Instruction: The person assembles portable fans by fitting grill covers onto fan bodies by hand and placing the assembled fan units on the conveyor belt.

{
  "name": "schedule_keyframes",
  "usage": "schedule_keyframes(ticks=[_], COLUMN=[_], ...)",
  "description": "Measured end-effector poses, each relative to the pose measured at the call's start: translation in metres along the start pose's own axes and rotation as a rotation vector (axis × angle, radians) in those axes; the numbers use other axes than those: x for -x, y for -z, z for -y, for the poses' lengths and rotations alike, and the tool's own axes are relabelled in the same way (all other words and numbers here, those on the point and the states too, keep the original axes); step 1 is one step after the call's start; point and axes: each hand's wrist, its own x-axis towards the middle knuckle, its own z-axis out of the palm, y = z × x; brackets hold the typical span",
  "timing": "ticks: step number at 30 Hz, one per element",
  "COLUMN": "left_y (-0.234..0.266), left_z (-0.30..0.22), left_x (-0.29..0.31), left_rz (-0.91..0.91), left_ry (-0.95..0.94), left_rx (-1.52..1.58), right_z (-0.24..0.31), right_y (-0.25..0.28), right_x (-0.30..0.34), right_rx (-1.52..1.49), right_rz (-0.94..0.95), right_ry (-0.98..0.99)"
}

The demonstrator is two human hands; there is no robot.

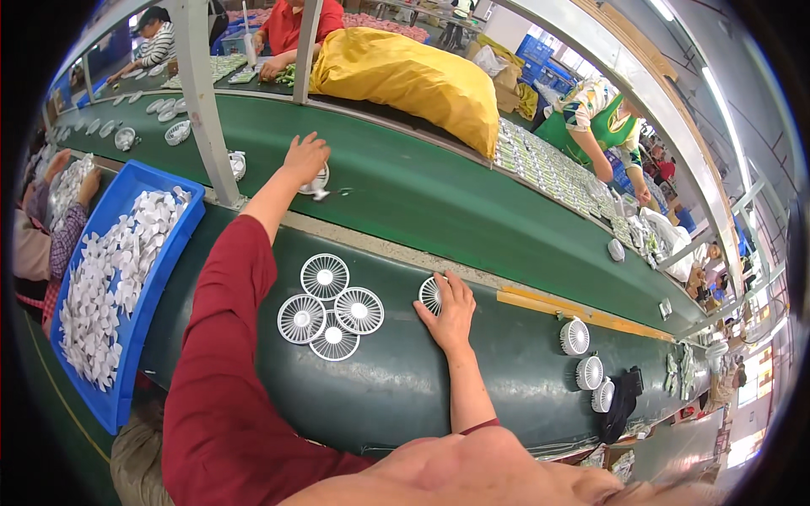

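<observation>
1. Left hand [305, 158] is stretched out over the far green conveyor belt [405, 190], fingers curled down onto a small white fan part [317, 182] lying on it. It looks like a grip, but the fingers hide most of the part.
2. Right hand [450, 314] lies flat, fingers spread and holding nothing, on the near green work surface [405, 379], close to its far edge. Fingertips cover the right side of a white round fan grille [430, 294].
3. Cluster of four more white fan grilles [331, 309] sits on the same surface, left of the right hand, discs touching or overlapping.
4. Blue bin [160, 282] full of small white plastic pieces [101, 287] stands at the left end of the work surface.
5. Three small white fan units [588, 364] stand toward the right end, beside a black item [624, 396].
6. Large yellow sack [413, 76] rests across the far edge of the belt. Other people work along the far side and at the left.
</observation>
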Motion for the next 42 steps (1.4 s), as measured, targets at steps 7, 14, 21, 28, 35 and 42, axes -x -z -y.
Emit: schedule_keyframes(ticks=[7, 14, 21, 28, 35, 42], left_y=[-0.006, 0.06, 0.094, 0.115, 0.14, 0.123], left_z=[-0.065, -0.19, -0.207, -0.22, -0.231, -0.211], left_x=[0.056, 0.114, 0.137, 0.143, 0.162, 0.151], left_rz=[-0.391, -0.004, 0.398, -0.063, -0.392, 0.022], left_ry=[0.325, 0.439, 0.576, 0.446, 0.23, 0.455], left_rx=[1.293, 2.521, 2.883, 2.672, 2.281, 2.739], right_z=[-0.004, 0.082, 0.083, 0.08, 0.096, 0.09], right_y=[-0.002, 0.041, 0.034, 0.027, 0.022, 0.034], right_x=[-0.01, -0.053, -0.052, -0.041, -0.038, -0.039], right_rx=[-0.201, -0.279, -0.261, -0.51, -0.91, -0.628], right_rz=[-0.087, -0.209, -0.167, -0.222, -0.183, -0.162], right_ry=[-0.015, 0.162, 0.296, 0.148, 0.049, 0.174])
